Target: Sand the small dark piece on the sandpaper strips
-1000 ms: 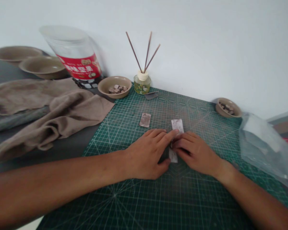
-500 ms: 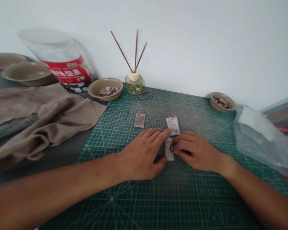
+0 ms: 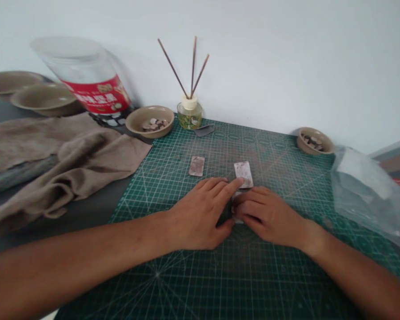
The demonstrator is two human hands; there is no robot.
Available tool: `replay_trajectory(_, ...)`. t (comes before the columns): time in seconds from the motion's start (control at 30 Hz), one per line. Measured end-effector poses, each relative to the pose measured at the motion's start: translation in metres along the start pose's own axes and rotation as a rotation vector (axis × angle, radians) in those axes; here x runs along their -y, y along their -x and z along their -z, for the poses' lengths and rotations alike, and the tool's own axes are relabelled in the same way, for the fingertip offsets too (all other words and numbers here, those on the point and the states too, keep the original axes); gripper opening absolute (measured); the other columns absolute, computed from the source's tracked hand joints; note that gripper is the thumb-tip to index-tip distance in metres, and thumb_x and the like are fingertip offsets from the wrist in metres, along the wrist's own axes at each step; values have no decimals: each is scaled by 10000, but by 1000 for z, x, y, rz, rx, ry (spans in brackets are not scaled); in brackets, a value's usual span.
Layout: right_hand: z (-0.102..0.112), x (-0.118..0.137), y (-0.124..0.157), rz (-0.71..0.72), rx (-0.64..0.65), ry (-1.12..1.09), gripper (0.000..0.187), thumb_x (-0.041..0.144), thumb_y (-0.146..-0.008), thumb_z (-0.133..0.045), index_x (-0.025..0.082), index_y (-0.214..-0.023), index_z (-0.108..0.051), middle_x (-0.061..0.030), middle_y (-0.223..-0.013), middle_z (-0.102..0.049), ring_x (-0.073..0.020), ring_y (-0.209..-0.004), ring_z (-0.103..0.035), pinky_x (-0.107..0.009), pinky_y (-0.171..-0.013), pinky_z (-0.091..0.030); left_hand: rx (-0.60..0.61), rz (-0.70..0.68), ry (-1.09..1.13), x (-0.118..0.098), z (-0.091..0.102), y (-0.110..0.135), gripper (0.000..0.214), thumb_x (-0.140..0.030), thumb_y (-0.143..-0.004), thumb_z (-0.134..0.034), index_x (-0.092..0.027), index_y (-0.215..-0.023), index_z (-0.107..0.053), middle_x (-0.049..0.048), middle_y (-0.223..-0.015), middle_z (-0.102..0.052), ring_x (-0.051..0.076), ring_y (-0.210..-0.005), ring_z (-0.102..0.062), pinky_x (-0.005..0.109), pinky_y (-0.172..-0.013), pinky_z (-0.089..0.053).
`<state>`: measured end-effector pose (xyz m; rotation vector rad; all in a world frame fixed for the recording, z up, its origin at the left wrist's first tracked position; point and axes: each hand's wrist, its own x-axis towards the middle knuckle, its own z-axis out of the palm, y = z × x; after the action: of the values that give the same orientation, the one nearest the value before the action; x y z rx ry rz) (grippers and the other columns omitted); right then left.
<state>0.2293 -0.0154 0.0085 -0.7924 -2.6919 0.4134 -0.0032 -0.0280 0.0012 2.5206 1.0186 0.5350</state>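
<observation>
right hand (image 3: 268, 215) slid left, covering lower card (image 3: 237, 220); can't tell if it's gripped. left hand (image 3: 196, 213) open, fingertip (image 3: 240, 180) by upper card (image 3: 243, 174), which could skid if nudged.

Room over the cutting mat (image 3: 270, 284), plastic bag (image 3: 363, 195) along its right edge

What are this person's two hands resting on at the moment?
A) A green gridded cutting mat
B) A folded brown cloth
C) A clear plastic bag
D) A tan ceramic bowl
A. The left hand and right hand both lie over the green cutting mat, with its printed grid lines showing all around them.
</observation>
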Motion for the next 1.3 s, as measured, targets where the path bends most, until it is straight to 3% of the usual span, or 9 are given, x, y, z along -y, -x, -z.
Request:
replay_trajectory(0.1,1,-3,-1,-55,-40,53,107,174,-967,-549,194,-973,-653,-64,-1007,-699,-220,-940,-624,-395,-840,-468,-1,8,1,0,0,0,795,-325,-843,-621,-145,-1519,-245,149,-1459,-487,317,-1372,-421,515,-1153,-347)
replay_trajectory(0.3,-1,2,3,41,6,-11,120,167,-959,-549,212,-961,-660,-48,-1028,-712,-201,-909,-635,-372,-807,-467,-1,-1,17,0,-1,0,776,-319,-851,-608,-151,-1517,-248,164,-1433,-506,316,-1352,-449,526,-1131,-366)
replay_trajectory(0.43,0,-2,0,-27,-49,83,127,166,-962,-546,201,-983,-666,-64,-1040,-713,-222,-941,-634,-397,-832,-468,-10,-2,12,0,0,0,794,-314,-839,-618,-156,-1520,-241,151,-1439,-504,314,-1354,-448,516,-1135,-365)
replay_trajectory(0.63,4,5,4,22,52,-70,102,164,-963,-558,205,-955,-650,-36,-997,-709,-195,-897,-634,-371,-826,-470,0,-6,-5,0,-1,0,784,-330,-852,-604,-129,-1519,-246,172,-1416,-514,319,-1350,-449,508,-1134,-370)
replay_trajectory(0.83,3,2,1,-49,-9,14,112,149,-960,-552,198,-948,-652,-52,-1038,-703,-214,-966,-629,-391,-864,-462,-4,9,-2,-1,0,0,790,-320,-844,-612,-147,-1522,-244,161,-1453,-489,326,-1366,-433,521,-1140,-366)
replay_trajectory(1.0,3,3,4,-7,20,-44,112,147,-954,-556,198,-933,-653,-42,-1000,-700,-195,-917,-631,-366,-833,-471,3,3,-15,-1,1,0,781,-330,-852,-604,-129,-1520,-253,164,-1431,-509,326,-1372,-424,512,-1149,-357)
replay_trajectory(1.17,0,3,2,-85,-63,37,103,170,-967,-558,187,-970,-659,-65,-1050,-699,-223,-984,-625,-398,-882,-470,-1,11,-32,-1,-1,0,806,-341,-832,-627,-124,-1518,-263,171,-1449,-493,334,-1363,-430,518,-1145,-363)
replay_trajectory(1.3,-1,5,-1,-31,-12,-21,103,141,-954,-560,187,-923,-647,-39,-1002,-698,-209,-932,-626,-382,-835,-469,-3,-1,-37,-1,-1,0,796,-339,-840,-615,-114,-1518,-264,175,-1426,-512,329,-1357,-437,512,-1143,-365)
